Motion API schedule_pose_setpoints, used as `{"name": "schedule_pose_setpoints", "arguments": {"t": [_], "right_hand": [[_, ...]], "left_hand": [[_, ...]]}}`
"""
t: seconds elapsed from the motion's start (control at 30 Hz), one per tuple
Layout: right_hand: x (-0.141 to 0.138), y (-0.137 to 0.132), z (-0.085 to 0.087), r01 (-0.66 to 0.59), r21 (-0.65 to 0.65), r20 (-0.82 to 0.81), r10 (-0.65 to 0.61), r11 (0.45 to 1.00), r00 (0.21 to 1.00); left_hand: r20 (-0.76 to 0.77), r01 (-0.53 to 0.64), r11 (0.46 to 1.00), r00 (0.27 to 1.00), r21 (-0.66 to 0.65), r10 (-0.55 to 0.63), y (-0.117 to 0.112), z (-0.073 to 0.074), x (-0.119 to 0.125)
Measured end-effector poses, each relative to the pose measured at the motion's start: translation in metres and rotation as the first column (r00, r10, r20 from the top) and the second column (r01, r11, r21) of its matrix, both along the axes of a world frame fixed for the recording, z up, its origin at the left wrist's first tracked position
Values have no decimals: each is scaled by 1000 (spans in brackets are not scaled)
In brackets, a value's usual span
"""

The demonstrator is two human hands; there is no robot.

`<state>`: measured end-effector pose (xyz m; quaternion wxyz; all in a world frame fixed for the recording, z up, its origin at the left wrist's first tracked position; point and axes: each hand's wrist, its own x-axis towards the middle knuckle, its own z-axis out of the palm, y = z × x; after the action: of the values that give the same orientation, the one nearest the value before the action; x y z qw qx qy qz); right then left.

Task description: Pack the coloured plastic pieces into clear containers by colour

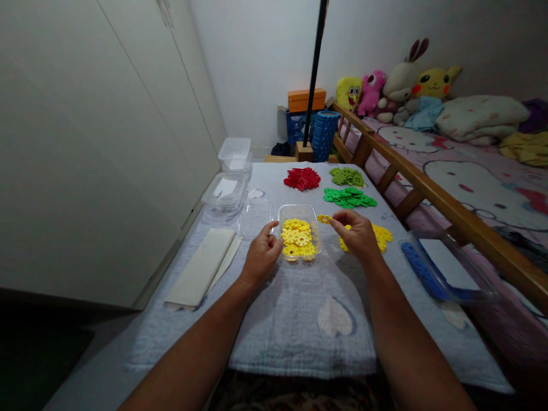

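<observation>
Pinching a yellow piece [324, 219], the right hand [354, 233] is hovering just right of the tub [298, 212], the yellow pile [383, 237] lying close, probably for reach; the left hand [262, 251] is curling at the tub's left side, perhaps steadying it, grip unclear!

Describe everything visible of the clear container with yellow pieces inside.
The clear container looks like thin, see-through plastic, roughly rectangular with rounded corners and a narrow rim. It is uncovered, standing upright on the pale cloth. Yellow flower-shaped pieces lie overlapping inside, mostly toward the near end. The left hand is at its left side, fingertips seemingly touching it.
</observation>
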<state>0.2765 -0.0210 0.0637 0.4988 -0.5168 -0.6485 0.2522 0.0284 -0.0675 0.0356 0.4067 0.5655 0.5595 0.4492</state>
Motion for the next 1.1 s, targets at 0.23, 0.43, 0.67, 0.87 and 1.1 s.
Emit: {"name": "schedule_pose_setpoints", "arguments": {"t": [0.23, 0.43, 0.67, 0.87, 1.1], "right_hand": [[-17, -3, -4, -92, -22, -9, 92, 996, 996], [-21, 1, -10, -123, 78, 135, 112, 989, 985], [-24, 10, -19, 55, 156, 292, -99, 986, 951], [21, 19, -19, 242, 181, 345, -292, 953, 892], [71, 20, -36, 403, -54, 635, -280, 914, 720]], "left_hand": [[-35, 4, 1000, 999, 25, -3, 0, -1, -1], [1, 9, 1000, 1000, 11, -9, 0, -1, 0], [-7, 4, 1000, 1000, 9, -4, 1, -1, 0], [-21, 2, 1000, 1000, 9, -2, 1, -1, -1], [-32, 6, 1000, 999, 11, -6, 1, -2, -1]]}}
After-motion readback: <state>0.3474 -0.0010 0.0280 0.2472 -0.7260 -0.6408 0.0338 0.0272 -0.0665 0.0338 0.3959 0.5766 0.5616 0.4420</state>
